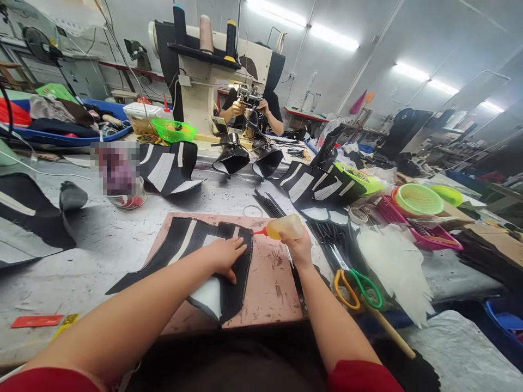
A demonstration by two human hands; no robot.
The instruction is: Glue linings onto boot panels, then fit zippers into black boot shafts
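Observation:
A black fabric piece with white strips (235, 296) lies on a pink board (273, 288) in front of me. My left hand (226, 258) rests flat on this piece with its fingers spread. In my right hand (299, 246) is a glue bottle (286, 226), half full of yellowish liquid. The bottle is tipped on its side, and its red nozzle points left at the fabric's upper right edge. Whether the tip touches the fabric I cannot tell. Thin black strips (270, 206) lie just beyond the board.
Scissors with orange and green handles (359, 288) lie at the right, near a wooden stick (392, 332) and white sheets (392, 261). More black pieces (169, 163) lie further back. Behind a sewing machine (196, 92), another person's hands (237, 108) are at work. A pink basket (433, 237) stands right.

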